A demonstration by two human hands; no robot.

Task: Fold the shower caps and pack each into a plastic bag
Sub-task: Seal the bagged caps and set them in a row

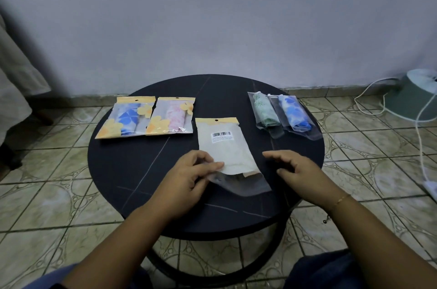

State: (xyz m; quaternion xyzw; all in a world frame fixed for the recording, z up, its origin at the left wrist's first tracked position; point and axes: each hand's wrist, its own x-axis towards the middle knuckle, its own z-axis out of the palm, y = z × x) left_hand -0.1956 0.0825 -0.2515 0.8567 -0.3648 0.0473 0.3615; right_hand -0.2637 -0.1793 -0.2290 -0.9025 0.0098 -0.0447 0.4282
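A round black counter (132, 170) stood on a tiled floor (47, 206) by a pale wall (212, 16). The left grip (189, 177) pinched a plastic bag (227, 153); the right grip (298, 170) hovered loosely open beside it.

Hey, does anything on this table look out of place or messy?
Mostly tidy. The middle packet lies barcode side up, unlike the two flower-front packets, and its clear flap hangs open under the left hand.

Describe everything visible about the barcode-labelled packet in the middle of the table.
The barcode-labelled packet lies flat, back side up, on the round black table, between two flower-printed packets and two clear bagged caps. It looks like frosted pale plastic with a yellow header strip, a punched hang hole and a white barcode sticker. Its near end is open, the clear flap trailing toward the person. The left hand pinches its near-left corner; the right hand hovers beside it, not touching.
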